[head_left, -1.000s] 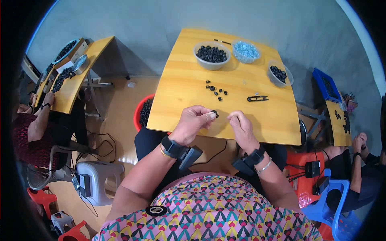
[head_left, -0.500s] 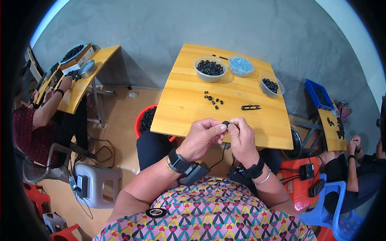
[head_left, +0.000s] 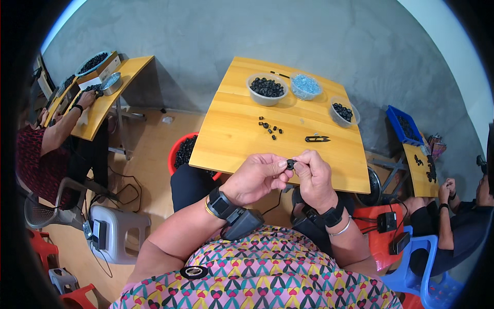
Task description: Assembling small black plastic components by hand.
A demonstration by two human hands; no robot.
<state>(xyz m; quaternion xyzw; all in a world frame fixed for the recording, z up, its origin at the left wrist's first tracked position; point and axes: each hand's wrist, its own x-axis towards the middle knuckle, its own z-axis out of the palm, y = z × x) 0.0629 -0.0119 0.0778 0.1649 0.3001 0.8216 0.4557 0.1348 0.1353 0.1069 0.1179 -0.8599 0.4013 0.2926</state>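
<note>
A small round black part (head_left: pixel 290 164) sits between my hands, just over the near edge of the wooden table (head_left: pixel 231 139). My left hand (head_left: pixel 259 176) is closed, pinching the part between thumb and fingers. From the other side my right hand (head_left: pixel 315 181) is closed against it with thumb and forefinger. Its fingers cover much of the part, and whether they hold anything else is hidden. Beyond my hands lie several loose black parts (head_left: pixel 265 125) and black thread snips (head_left: pixel 317 139).
At the table's far side stand a bowl of black parts (head_left: pixel 267 100), a tub of light-blue pieces (head_left: pixel 306 96) and a smaller tub (head_left: pixel 341 121). A pen (head_left: pixel 279 74) lies behind them. A red basin (head_left: pixel 174 164) is at the left. Co-workers sit at both sides.
The view has shifted slightly. The black part has turned between my fingers and shows more of its face. At the left table, a co-worker's hand has moved toward the black pieces.
</note>
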